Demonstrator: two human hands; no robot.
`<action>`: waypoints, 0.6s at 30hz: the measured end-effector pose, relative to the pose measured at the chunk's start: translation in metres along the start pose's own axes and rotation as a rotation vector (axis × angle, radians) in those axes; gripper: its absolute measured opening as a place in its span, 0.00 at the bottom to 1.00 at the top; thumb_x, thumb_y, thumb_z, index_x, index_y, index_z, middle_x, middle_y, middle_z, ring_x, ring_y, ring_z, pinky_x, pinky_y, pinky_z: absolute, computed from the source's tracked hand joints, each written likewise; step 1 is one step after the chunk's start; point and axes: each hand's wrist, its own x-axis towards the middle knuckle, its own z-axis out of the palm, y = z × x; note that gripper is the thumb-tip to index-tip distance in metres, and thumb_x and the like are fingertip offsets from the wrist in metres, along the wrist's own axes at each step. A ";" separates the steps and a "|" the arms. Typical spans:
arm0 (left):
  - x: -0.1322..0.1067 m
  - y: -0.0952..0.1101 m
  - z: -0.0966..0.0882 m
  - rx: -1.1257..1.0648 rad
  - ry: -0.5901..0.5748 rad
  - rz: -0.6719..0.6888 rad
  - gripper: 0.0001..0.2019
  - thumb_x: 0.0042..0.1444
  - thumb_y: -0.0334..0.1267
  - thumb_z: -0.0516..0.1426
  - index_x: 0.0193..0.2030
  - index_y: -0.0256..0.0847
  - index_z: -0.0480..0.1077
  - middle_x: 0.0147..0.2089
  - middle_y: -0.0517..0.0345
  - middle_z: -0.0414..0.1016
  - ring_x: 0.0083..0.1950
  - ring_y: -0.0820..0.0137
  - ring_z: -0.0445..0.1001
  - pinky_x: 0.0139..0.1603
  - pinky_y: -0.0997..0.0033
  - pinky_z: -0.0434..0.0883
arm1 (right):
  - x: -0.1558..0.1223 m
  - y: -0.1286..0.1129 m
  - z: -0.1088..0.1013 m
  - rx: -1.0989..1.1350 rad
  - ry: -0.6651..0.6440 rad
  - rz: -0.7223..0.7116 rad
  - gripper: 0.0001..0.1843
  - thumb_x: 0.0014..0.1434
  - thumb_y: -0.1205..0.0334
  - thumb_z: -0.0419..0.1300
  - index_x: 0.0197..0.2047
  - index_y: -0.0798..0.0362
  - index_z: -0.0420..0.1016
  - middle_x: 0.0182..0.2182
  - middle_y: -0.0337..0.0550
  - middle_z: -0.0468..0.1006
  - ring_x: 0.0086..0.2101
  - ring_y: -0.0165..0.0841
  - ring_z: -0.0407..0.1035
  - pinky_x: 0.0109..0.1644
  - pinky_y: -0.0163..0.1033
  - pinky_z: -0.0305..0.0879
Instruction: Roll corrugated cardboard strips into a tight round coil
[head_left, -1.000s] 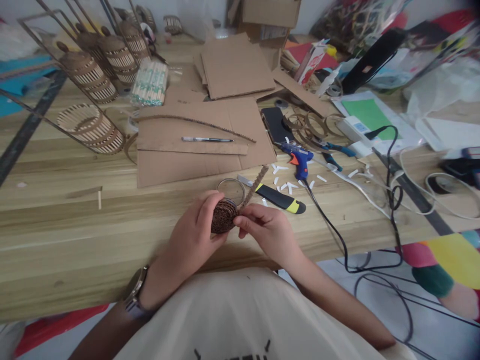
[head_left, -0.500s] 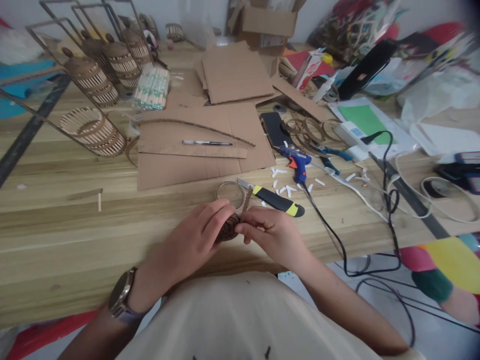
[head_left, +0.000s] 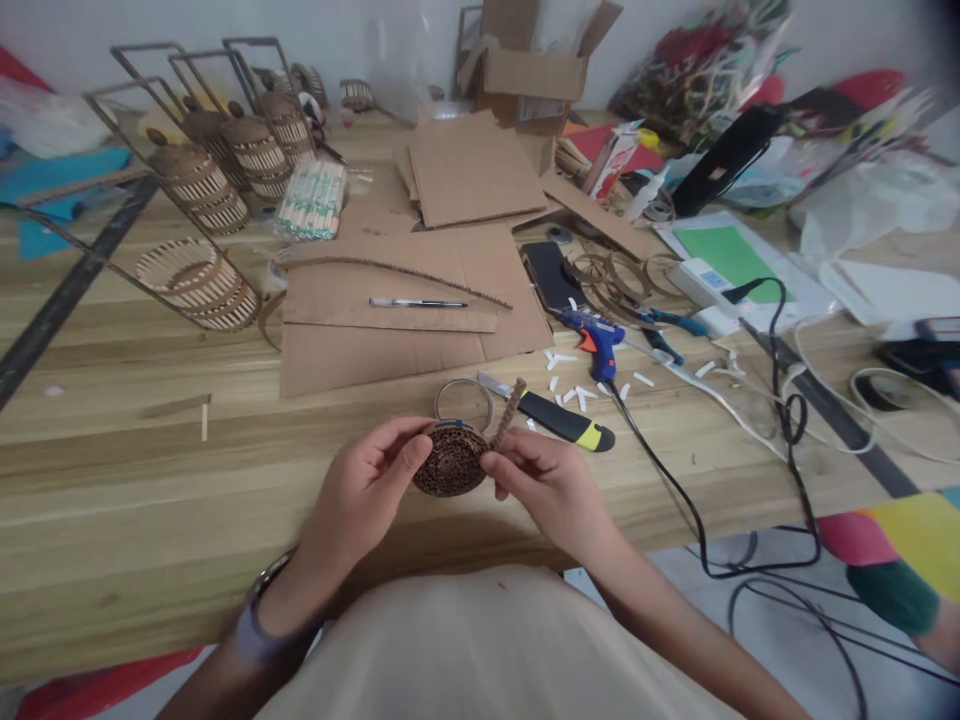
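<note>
Between my hands is a round coil of rolled corrugated cardboard (head_left: pixel 451 462), its spiral face turned up toward me. My left hand (head_left: pixel 367 490) grips the coil's left edge, thumb on top. At the right edge my right hand (head_left: pixel 544 485) pinches the loose end of the cardboard strip (head_left: pixel 511 405), which sticks up and away from the coil. A small blue mark shows on the coil's far rim. Just beyond lie a thin ring (head_left: pixel 463 402) and a utility knife (head_left: pixel 559 418) with a black and yellow handle, blade out.
A blue glue gun (head_left: pixel 600 345) with a trailing black cord lies to the right, near white scraps and pliers (head_left: pixel 664 335). Cardboard sheets (head_left: pixel 412 355) with a pen (head_left: pixel 418 303) are ahead. Stick-walled lanterns (head_left: pixel 199 190) stand at the left, beside bagged sticks (head_left: pixel 311 200).
The coil has been turned so its spiral face shows. My left hand has rolled from covering it to gripping its edge, thumb up. The view has shifted slightly.
</note>
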 end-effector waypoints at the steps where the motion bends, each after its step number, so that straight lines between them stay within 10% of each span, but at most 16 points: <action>1: 0.000 0.000 0.001 0.017 0.020 -0.002 0.19 0.63 0.53 0.59 0.48 0.39 0.79 0.45 0.50 0.86 0.41 0.62 0.84 0.41 0.69 0.81 | 0.000 0.000 0.000 -0.003 0.001 0.000 0.20 0.63 0.53 0.59 0.22 0.51 0.66 0.18 0.35 0.69 0.21 0.28 0.61 0.26 0.34 0.56; 18: -0.003 -0.002 0.007 0.109 0.011 0.034 0.21 0.64 0.55 0.56 0.46 0.38 0.79 0.43 0.48 0.86 0.42 0.60 0.84 0.42 0.66 0.79 | 0.002 -0.002 0.000 -0.117 0.009 -0.120 0.20 0.61 0.57 0.59 0.22 0.49 0.56 0.20 0.33 0.62 0.24 0.28 0.57 0.28 0.35 0.53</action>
